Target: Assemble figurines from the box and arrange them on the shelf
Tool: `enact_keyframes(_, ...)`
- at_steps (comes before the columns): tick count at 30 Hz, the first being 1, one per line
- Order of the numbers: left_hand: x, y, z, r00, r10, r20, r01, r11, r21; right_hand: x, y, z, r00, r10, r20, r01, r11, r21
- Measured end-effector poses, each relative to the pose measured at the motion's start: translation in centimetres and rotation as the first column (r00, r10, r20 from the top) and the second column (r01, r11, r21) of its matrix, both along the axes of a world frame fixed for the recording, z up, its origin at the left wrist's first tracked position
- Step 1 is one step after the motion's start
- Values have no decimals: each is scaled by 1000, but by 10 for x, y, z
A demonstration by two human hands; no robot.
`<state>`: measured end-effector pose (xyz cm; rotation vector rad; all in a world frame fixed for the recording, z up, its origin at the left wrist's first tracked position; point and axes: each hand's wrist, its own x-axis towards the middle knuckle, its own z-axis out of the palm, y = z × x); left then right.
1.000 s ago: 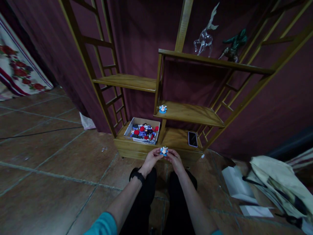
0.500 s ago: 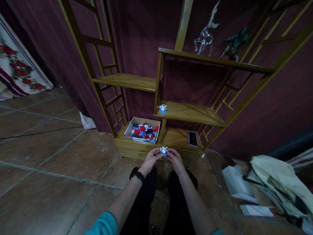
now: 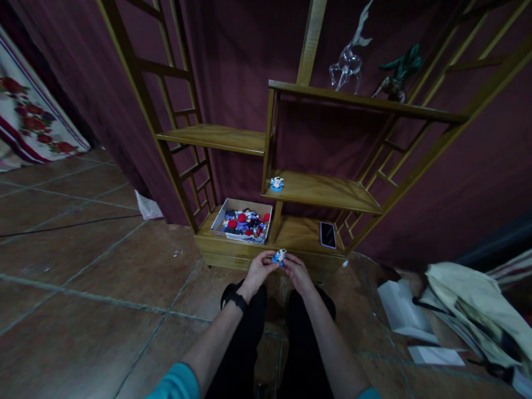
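Observation:
Between the fingertips of both hands is a small blue-and-white figurine [image 3: 280,256], tilted to one side, in front of the wooden shelf unit. My left hand [image 3: 260,270] pinches it from the left, and my right hand [image 3: 297,270] grips its right side. A similar figurine [image 3: 276,184] stands upright on the left end of the middle shelf [image 3: 324,191]. Below and to the left, a cardboard box [image 3: 220,219] holds several small red, blue and black figures, jumbled together.
A phone [image 3: 328,235] lies on the bottom shelf at right. On the upper shelf [image 3: 374,105] stand a clear glass horse [image 3: 347,69] and a dark green statuette [image 3: 399,75]. A white box [image 3: 405,313] and a cream bag [image 3: 477,299] lie on the tiled floor at right.
The held figurine has been turned in my fingers, from upright to tilted. Both hands stay in nearly the same place.

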<state>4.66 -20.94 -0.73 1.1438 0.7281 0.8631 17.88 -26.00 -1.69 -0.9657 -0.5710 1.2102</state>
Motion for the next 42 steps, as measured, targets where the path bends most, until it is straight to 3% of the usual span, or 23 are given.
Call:
enact_keyframes(7, 2, -6, 7, 1000, -31, -3, 31, 997, 70, 0, -3, 8, 998, 67, -6, -67, 997, -41)
enact_keyframes(19, 6, -7, -1, 998, 39, -53, -32, 992, 123, 0, -2, 5, 993, 111, -49, -114, 992, -57)
enact_keyframes(32, 3, -1, 2, 997, 60, -43, -56, 996, 76, 5, 0, 0, 997, -66, -37, 63, 996, -63)
enact_keyframes(42, 1, 2, 3, 1000, 1, 29, -1, 1000, -9, 1, -4, 12, 998, -61, -20, 61, 998, 30)
